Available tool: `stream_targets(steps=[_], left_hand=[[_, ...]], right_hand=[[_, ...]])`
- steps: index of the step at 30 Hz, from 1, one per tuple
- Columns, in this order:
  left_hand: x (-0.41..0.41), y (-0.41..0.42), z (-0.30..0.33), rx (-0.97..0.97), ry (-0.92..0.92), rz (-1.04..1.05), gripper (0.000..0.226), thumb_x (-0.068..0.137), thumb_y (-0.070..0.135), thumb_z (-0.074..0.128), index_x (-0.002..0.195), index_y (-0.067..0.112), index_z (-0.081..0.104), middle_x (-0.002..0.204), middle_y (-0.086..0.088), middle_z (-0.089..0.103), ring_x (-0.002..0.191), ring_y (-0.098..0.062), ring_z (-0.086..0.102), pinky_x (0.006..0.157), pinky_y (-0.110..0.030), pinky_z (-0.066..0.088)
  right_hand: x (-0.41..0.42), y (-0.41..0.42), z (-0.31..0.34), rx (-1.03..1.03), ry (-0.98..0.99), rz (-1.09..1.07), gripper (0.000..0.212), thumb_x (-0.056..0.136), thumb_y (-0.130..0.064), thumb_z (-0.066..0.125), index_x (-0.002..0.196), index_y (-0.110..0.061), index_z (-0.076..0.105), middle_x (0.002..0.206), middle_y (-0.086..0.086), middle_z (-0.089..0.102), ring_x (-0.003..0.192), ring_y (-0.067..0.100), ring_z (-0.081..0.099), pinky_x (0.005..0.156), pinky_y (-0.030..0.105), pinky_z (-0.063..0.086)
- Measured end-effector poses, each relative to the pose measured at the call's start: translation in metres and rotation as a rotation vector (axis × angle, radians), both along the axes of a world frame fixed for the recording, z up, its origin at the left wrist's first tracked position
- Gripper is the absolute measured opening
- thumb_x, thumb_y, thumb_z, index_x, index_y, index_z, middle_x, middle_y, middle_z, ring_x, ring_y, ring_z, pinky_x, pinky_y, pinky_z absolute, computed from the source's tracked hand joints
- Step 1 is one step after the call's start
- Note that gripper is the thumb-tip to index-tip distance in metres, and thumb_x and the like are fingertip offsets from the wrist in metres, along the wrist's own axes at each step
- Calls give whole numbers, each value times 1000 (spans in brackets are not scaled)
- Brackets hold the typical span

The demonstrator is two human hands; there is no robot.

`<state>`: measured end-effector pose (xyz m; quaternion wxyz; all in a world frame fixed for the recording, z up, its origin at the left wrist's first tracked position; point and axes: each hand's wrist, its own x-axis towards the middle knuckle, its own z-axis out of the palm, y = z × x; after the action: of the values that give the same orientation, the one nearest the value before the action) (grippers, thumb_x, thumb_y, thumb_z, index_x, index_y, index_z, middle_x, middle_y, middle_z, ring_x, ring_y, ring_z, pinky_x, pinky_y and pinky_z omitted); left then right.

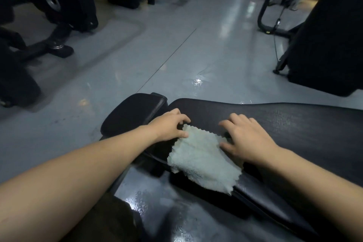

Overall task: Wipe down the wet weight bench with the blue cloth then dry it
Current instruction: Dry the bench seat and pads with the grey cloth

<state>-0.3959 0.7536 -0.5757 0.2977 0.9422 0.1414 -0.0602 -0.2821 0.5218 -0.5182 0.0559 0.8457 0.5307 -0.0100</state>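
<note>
- Lying flat on black weight bench (pixel 294 124) pad, pale blue cloth (pixel 204 161), low-center of view, one corner hanging off near edge.
- Pinching cloth's 11 o'clock corner w/ left hand (pixel 169 125), fingers curled.
- Pressing cloth's 3 o'clock edge w/ right hand (pixel 249 139), fingers spread, relaxed.
- Showing wet patches on grey floor (pixel 196 55) at 12 and 6 o'clock of bench.

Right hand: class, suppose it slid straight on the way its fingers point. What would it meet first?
Judging by one view, the right hand points up-left along the bench pad; likely the left hand, gripping the cloth.

Fluffy terry cloth (pixel 204 160) on grained, glossy black vinyl bench (pixel 294 124).
</note>
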Motion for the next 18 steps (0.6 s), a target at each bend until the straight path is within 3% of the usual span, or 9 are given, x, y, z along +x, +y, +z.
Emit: stream_targets(steps=[3, 6, 12, 15, 18], left_hand=[[3, 0, 1, 30, 0, -14, 18, 85, 42, 74, 96, 33, 62, 104, 11, 48, 92, -8, 51, 70, -26, 39], [2, 5, 5, 93, 41, -71, 17, 87, 42, 70, 80, 33, 58, 98, 13, 49, 91, -8, 54, 67, -26, 37], [-21, 33, 13, 100, 126, -108, 21, 82, 45, 72, 74, 33, 57, 92, 12, 62, 88, -10, 60, 78, -35, 52], [-38, 57, 20, 93, 168, -113, 20, 82, 42, 74, 77, 29, 60, 82, 12, 63, 68, -4, 58, 60, -25, 45], [-60, 87, 29, 36, 156, -60, 19, 84, 35, 76, 78, 24, 62, 60, 19, 58, 55, 3, 50, 54, -14, 36]], right_hand=[[9, -14, 2, -83, -12, -83, 51, 88, -64, 53, 125, -29, 55, 114, -5, 46, 112, 19, 45, 91, 33, 36], [8, -12, -2, -59, 13, -82, 39, 89, -60, 55, 112, -28, 57, 105, -7, 44, 107, 17, 46, 85, 30, 35], [8, 19, -9, -11, 125, -69, 19, 91, -42, 61, 82, -29, 51, 89, -10, 46, 89, 17, 45, 73, 31, 29], [2, 50, -20, 41, 173, -26, 18, 90, -38, 62, 81, -25, 53, 87, -10, 49, 88, 19, 48, 72, 32, 31], [-7, 84, -28, 107, 366, -57, 23, 89, -37, 68, 78, -22, 54, 81, -10, 56, 79, 15, 53, 64, 33, 37]])
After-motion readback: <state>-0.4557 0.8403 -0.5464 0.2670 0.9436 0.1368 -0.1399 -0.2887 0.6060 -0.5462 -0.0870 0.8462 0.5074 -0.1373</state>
